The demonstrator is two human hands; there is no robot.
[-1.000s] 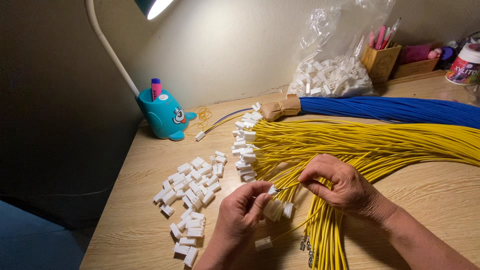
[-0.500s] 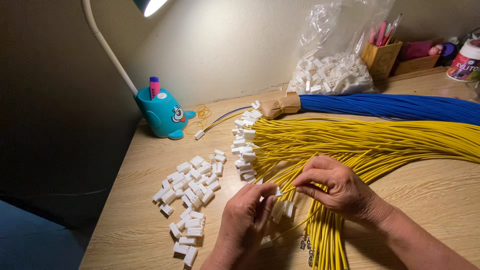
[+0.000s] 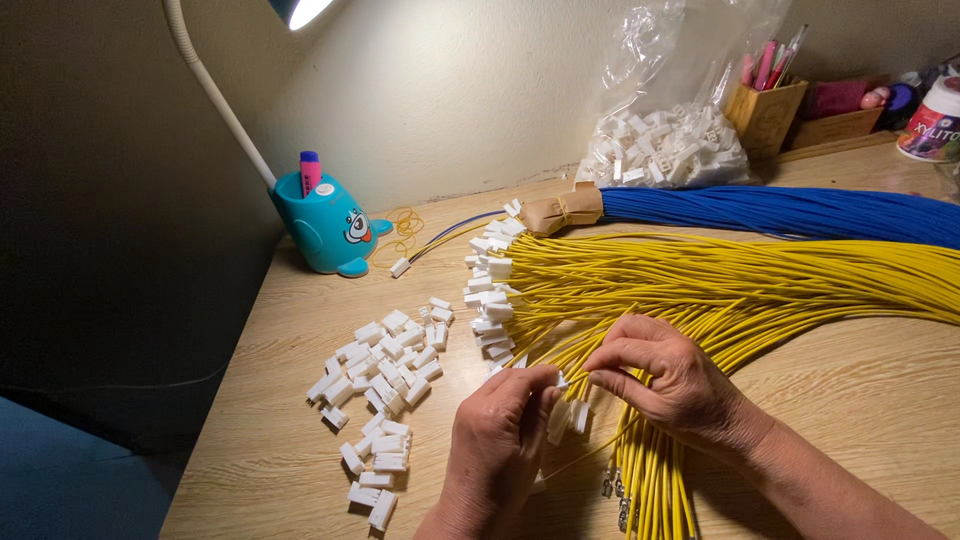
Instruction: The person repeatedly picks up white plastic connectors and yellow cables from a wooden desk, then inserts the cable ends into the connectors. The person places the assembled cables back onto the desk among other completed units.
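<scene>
Closer now, both hands [image 3: 590,400] pinch apparently one white connector [image 3: 562,380] over yellow wires [image 3: 720,285].

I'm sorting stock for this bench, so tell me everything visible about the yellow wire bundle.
The yellow wire bundle is a thick sheaf of thin, plastic-coated yellow wires lying flat on the wooden desk. It fans in from the right edge; many ends toward the left carry small white connectors. Another part curves down toward the near edge, ending in bare metal terminals. The right hand rests on it, beside the left hand. The blue wire bundle lies behind.
</scene>
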